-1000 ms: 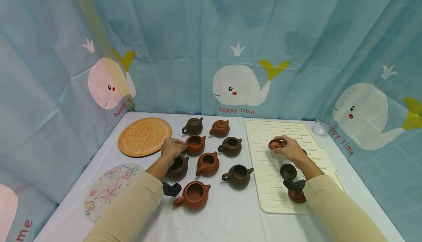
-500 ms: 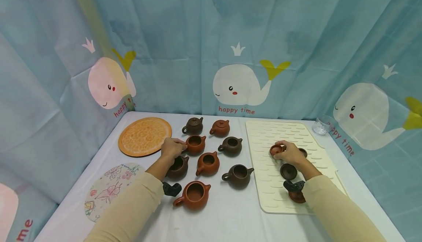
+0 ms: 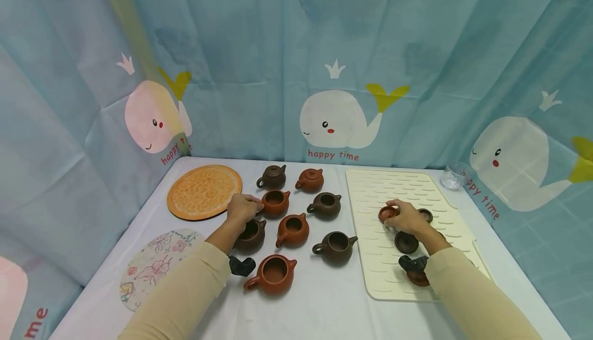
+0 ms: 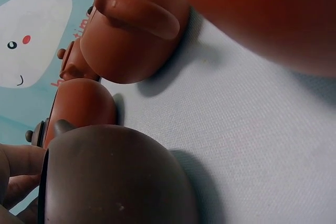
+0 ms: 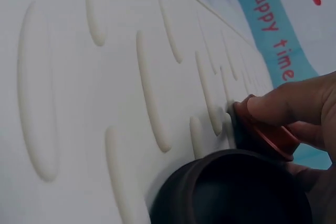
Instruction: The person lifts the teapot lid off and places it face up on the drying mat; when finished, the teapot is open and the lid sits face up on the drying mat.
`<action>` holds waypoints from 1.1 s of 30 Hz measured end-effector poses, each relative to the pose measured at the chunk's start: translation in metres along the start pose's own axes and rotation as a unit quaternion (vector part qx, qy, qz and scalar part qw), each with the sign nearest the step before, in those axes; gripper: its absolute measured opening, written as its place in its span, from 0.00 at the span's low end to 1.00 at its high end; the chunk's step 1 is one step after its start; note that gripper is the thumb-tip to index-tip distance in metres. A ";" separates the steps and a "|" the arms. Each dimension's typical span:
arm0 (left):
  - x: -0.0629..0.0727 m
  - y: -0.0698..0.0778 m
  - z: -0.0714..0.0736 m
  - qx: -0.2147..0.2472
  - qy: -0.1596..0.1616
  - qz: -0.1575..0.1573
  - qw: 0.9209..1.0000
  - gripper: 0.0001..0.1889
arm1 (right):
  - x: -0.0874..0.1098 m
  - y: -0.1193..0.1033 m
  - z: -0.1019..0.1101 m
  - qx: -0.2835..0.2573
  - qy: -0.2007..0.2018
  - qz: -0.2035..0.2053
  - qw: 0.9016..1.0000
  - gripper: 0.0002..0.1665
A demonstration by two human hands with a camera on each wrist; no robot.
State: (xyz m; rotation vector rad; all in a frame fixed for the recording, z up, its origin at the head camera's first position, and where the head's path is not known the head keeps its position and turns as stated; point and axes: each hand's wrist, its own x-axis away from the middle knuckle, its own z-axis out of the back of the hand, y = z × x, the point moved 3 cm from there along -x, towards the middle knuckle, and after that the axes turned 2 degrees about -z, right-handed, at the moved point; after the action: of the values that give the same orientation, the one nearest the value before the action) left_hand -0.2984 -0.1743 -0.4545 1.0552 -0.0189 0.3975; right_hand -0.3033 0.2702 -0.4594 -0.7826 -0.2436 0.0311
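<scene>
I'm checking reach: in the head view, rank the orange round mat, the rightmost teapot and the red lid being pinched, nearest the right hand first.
1. Red lid: pinched by the right hand.
2. Rightmost teapot: just left of the cream board.
3. Orange round mat: toward the back left.

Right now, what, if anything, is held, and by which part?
Right hand: small reddish round clay lid, pinched at its rim. Left hand: at a reddish round clay teapot; any grip cannot be told.

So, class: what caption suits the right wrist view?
Fingers grip a reddish lid beside a dark lid on a ridged cream mat.
</scene>
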 end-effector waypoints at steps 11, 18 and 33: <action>0.002 0.001 0.001 -0.010 -0.006 -0.001 1.000 0.05 | 0.010 0.000 0.014 0.011 0.022 0.009 1.000 0.38; 0.006 0.015 0.007 0.017 -0.005 -0.027 0.999 0.11 | 0.019 -0.012 0.030 0.031 0.052 0.035 0.998 0.36; 0.019 0.056 0.008 0.146 0.022 -0.101 0.984 0.16 | 0.034 -0.062 0.038 -0.023 0.070 0.106 0.992 0.35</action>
State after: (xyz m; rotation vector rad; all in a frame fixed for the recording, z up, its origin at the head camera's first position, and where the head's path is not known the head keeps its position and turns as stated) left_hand -0.2978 -0.1515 -0.3994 1.3230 0.1908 0.2423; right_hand -0.2832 0.2565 -0.3827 -0.8497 -0.0275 0.1703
